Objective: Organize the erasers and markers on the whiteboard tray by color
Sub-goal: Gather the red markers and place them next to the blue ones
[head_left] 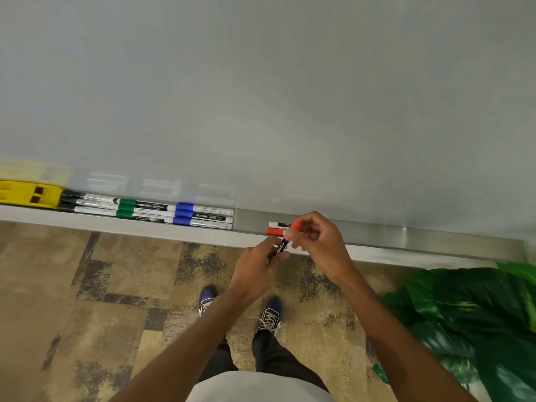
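Note:
A metal whiteboard tray (435, 242) runs across the view. On it from the left lie a yellow eraser (29, 194), black markers (84, 203), green markers (139, 209) and blue markers (203, 216), grouped in rows. Further right, two red markers (277, 228) rest on the tray, partly hidden by my right hand. Both hands hold one red marker (280, 246) just in front of the tray: my left hand (258, 268) grips its dark barrel, my right hand (316, 242) pinches its red cap end.
The whiteboard (261, 97) rises behind the tray. A green leafy plant (470, 320) stands at the lower right, close to my right forearm. Patterned carpet and my two shoes (240, 309) are below. The tray's right stretch is bare metal.

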